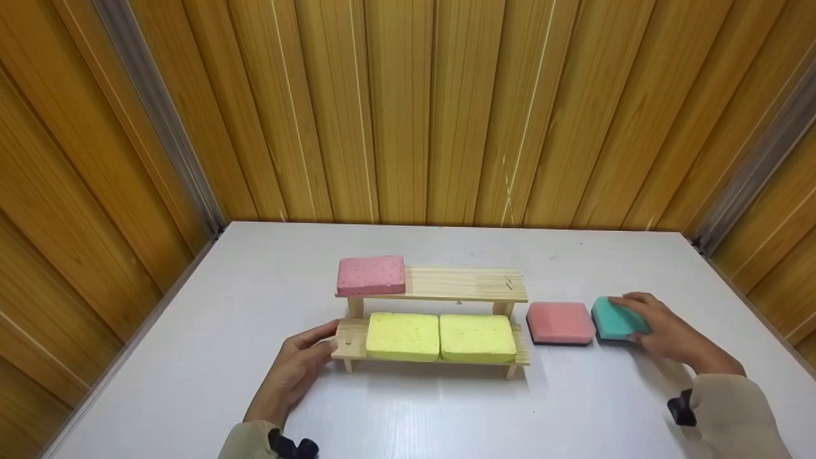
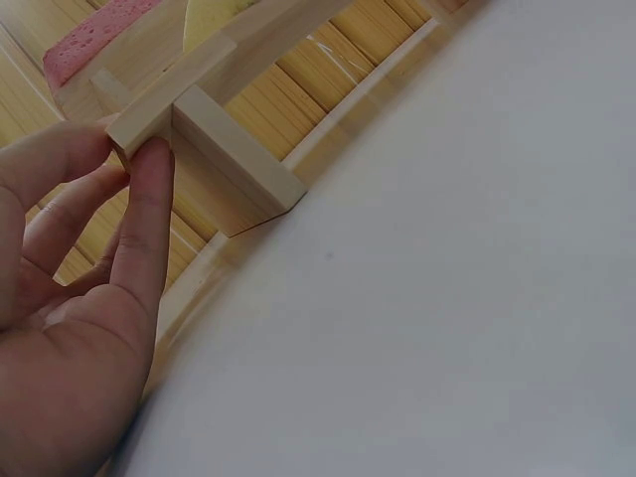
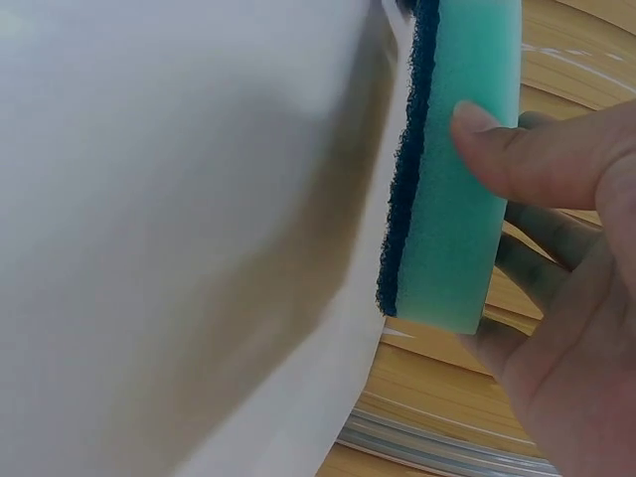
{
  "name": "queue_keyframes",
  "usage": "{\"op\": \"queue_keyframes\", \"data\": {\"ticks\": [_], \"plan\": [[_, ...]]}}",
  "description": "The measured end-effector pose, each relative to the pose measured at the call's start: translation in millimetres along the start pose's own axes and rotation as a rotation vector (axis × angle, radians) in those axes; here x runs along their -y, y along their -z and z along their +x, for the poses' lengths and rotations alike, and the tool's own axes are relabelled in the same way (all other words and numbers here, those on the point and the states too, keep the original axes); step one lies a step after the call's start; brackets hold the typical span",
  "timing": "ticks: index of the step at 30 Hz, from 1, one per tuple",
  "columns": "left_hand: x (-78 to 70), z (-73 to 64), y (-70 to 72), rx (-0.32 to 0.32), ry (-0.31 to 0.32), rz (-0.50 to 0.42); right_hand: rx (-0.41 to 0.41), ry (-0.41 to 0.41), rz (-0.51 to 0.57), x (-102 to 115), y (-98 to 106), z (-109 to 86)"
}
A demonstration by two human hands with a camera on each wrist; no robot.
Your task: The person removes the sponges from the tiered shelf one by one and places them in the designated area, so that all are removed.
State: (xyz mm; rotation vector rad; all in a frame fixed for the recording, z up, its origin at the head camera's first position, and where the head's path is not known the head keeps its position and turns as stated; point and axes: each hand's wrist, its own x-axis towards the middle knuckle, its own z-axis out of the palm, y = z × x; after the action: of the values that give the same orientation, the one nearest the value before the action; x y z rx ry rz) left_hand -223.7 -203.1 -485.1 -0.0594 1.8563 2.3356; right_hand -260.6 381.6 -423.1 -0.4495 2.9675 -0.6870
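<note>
My left hand (image 1: 296, 366) pinches the left end of the lower step of a small two-tier wooden rack (image 1: 349, 335), thumb and fingertips at the board's edge. The left wrist view shows them around the board's end (image 2: 169, 99), just above a leg. On the right, my right hand (image 1: 666, 331) holds a green scouring sponge (image 1: 615, 317) with a dark scrub layer underneath. Its thumb presses the sponge's near side (image 3: 447, 219), and the other fingers are partly hidden behind it. Two yellow sponges (image 1: 403, 336) lie side by side on the lower step.
A porous pink sponge (image 1: 371, 275) lies at the left end of the upper step. Between rack and right hand, a pink scouring sponge (image 1: 560, 322) rests on the white table (image 1: 433, 414). Wood-patterned panels (image 1: 408, 115) stand behind and at both sides.
</note>
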Motion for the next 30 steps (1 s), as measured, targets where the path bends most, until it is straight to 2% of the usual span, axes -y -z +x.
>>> {"op": "queue_keyframes", "data": {"ticks": [19, 30], "plan": [[0.3, 0.5, -0.9, -0.025, 0.004, -0.011, 0.084, -0.080, 0.031, -3.2, -7.6, 6.1], [-1.0, -0.6, -1.3, -0.014, 0.000, -0.006, 0.070, -0.039, 0.048, -6.0, -11.5, 6.9]]}}
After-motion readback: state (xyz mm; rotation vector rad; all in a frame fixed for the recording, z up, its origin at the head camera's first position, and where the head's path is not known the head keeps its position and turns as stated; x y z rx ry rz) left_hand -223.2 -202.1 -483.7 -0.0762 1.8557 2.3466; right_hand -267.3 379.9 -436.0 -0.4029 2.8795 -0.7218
